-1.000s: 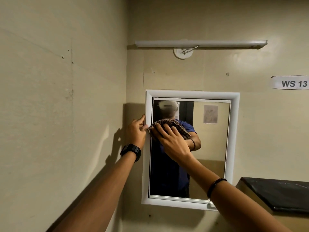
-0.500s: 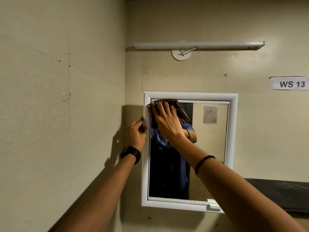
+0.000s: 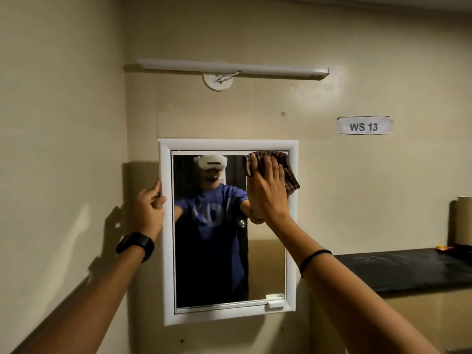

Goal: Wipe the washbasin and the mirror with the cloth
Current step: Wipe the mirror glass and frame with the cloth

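Right hand (image 3: 267, 192) flat, fingers (image 3: 270, 167) spread, pressing checked cloth (image 3: 287, 169) against mirror (image 3: 265, 264) at its top right corner. Left hand (image 3: 150, 208) gripping mirror's left frame edge, fingers curled.

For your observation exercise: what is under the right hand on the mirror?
A checked cloth, pressed by the right hand against the mirror at its top right corner. The glass beneath the cloth is covered.

Open glass lies left of the cloth (image 3: 279, 167); the frame (image 3: 292, 226) blocks right.
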